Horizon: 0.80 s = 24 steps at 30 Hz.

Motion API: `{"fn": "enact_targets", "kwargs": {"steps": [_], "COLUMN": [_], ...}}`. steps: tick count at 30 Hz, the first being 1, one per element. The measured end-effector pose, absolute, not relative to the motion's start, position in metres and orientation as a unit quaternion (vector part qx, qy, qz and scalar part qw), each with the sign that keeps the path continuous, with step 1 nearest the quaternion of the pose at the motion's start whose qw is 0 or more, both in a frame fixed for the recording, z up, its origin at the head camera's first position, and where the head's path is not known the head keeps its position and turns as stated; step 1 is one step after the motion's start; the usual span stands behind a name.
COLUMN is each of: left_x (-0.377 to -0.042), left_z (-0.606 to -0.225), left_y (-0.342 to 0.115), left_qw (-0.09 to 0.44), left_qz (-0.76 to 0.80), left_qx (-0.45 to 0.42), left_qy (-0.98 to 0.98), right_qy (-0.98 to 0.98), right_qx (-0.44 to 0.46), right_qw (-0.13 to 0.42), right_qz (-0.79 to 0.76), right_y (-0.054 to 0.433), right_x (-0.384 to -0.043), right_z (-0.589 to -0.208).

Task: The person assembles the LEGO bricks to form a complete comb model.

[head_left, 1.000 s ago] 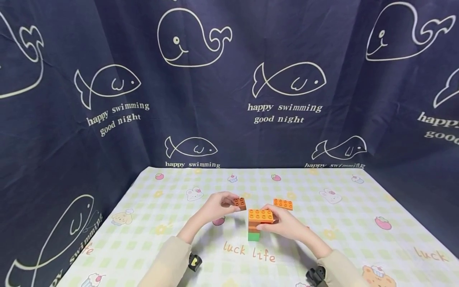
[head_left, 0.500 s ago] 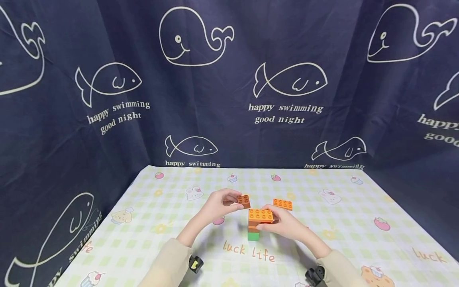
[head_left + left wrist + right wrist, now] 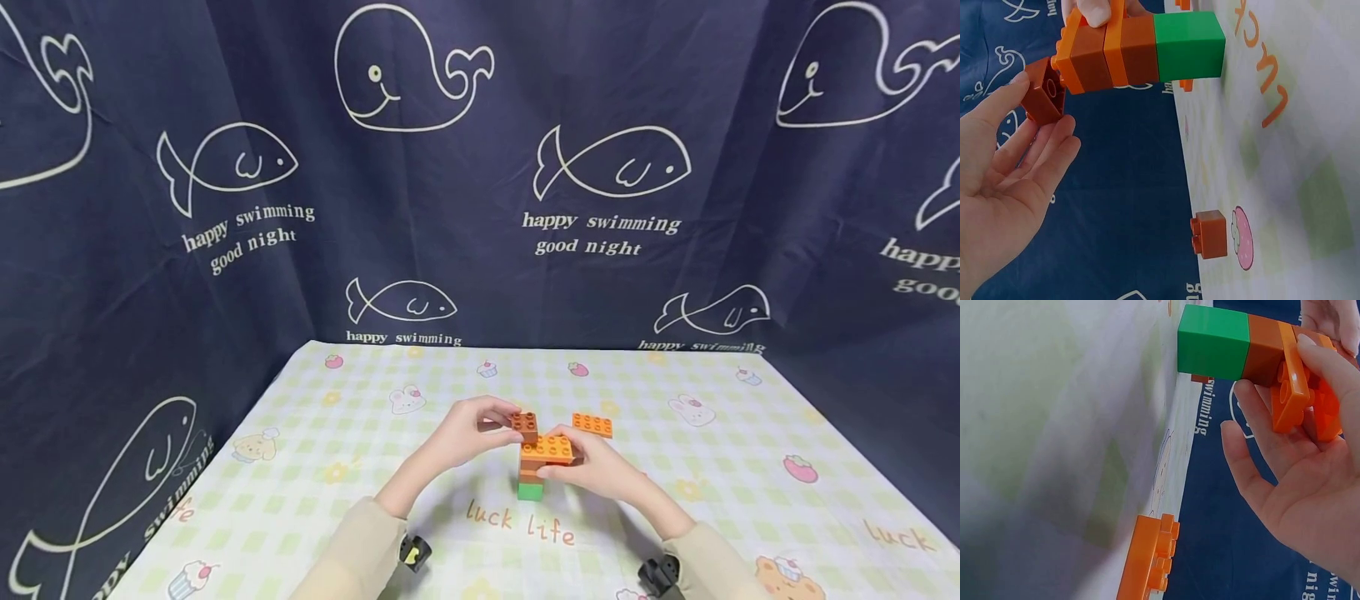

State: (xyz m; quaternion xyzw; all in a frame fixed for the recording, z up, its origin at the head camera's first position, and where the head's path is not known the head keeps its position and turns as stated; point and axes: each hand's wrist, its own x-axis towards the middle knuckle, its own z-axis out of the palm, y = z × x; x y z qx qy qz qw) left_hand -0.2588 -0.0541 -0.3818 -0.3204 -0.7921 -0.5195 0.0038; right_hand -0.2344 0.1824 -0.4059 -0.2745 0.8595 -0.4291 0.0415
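My left hand (image 3: 472, 429) pinches a brown toy building brick (image 3: 525, 425) between thumb and fingers, over the left end of a stack. In the left wrist view this brown brick (image 3: 1044, 92) is tilted beside the top studs; whether it touches them I cannot tell. The stack stands on the cloth: a green brick (image 3: 530, 491) at the bottom, then brown bricks (image 3: 1138, 57) alternating with orange plates, an orange plate (image 3: 547, 448) on top. My right hand (image 3: 596, 467) holds the stack from the right, its thumb (image 3: 1325, 359) near the orange plates.
An orange plate (image 3: 592, 425) lies on the checked tablecloth (image 3: 300, 517) behind my right hand. The left wrist view has a loose brown brick (image 3: 1211, 234) on the cloth. An orange piece (image 3: 1141, 556) lies low in the right wrist view. A dark curtain (image 3: 480, 208) hangs behind.
My left hand has moved right with the brown brick, from left of the stack to over its left end. My right hand has stayed in place on the stack.
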Motion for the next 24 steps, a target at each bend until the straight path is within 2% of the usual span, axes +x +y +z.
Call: {"fn": "enact_targets", "kwargs": {"steps": [13, 24], "left_x": [-0.2551, -0.2537], "left_z": [-0.3824, -0.3854], "left_y": [-0.0460, -0.0439], "left_qw": [-0.009, 0.002], "left_qz": [-0.520, -0.500], "left_qx": [-0.329, -0.338], "left_qy": [-0.788, -0.797], "right_qy": [0.862, 0.847], "right_qx": [-0.271, -0.284], "right_qw": [0.046, 0.050], "right_qz": [-0.426, -0.448], "right_y": [0.1823, 0.1819], "right_x": [-0.2360, -0.2347], "right_z": [-0.4051, -0.4063]}}
